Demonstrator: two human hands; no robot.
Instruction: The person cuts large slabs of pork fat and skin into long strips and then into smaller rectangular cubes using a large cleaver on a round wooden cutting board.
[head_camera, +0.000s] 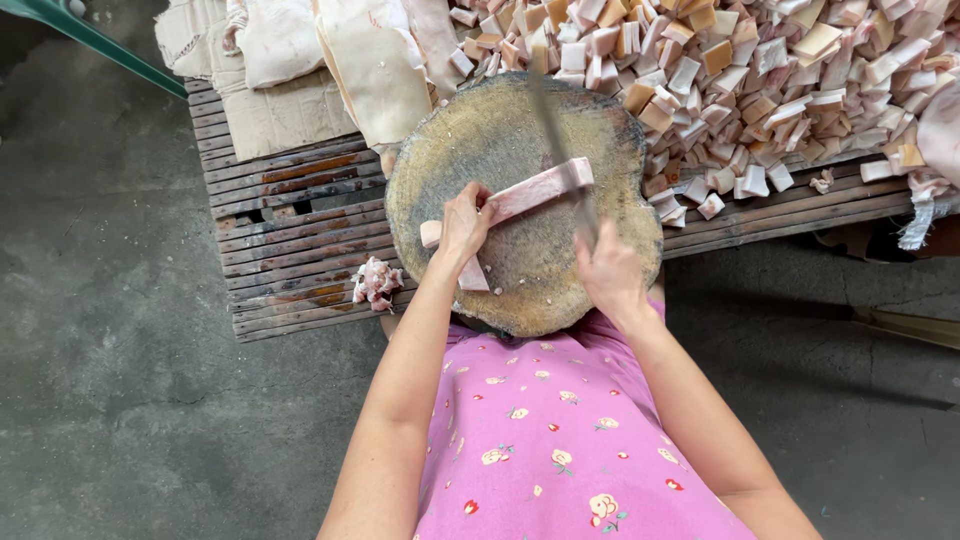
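1. Fingers (470, 205) of the left hand (463, 228) are pinning a pink strip (525, 195) on the round block (470, 140).
2. Right hand (610, 270) is gripping a knife (556, 130), its blade crossing the strip's far end.
3. Cut pieces (760, 70) are lying heaped behind the block.

Pale pink meat strip (530, 192) flat across round block; knife (560, 150) blade upright, blurred.

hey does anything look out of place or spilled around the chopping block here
Mostly tidy. One small clump of pink scraps lies alone on the slatted pallet, left of the round chopping block, apart from the big pile of cut pieces at upper right.
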